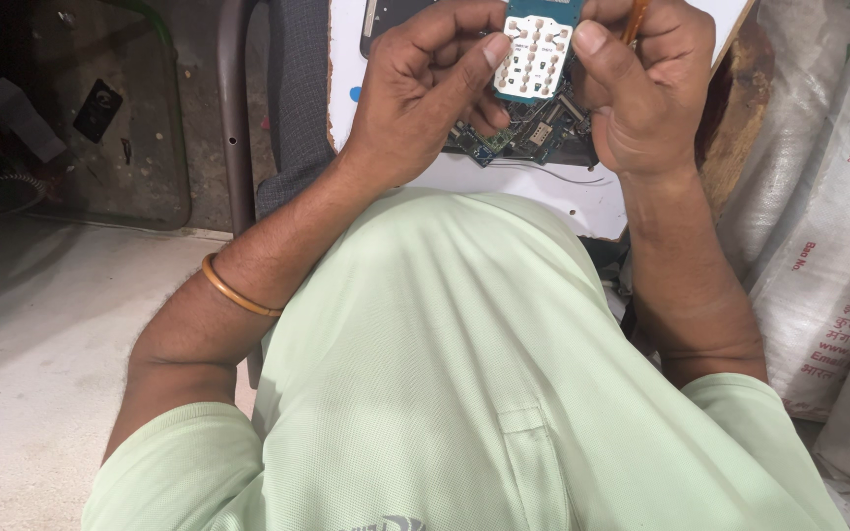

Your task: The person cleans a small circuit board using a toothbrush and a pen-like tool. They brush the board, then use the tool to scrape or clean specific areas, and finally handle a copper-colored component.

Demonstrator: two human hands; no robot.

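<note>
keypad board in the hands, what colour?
White keypad board with rows of round tan contact pads and a teal top edge; head view.

Left hand and right hand pinch a keypad circuit board.

You are seated at an informal, small-scale electronics repair spot, not a fitted workshop. The evidence: a bare phone keypad circuit board held over a white work board, with further loose green circuit boards lying on that board. The floor is plain, rough concrete. Stacked woven white sacks stand on your right, suggesting shared storage space. A dark chair frame stands ahead, and the wall behind it is grimy and unfinished.
</note>
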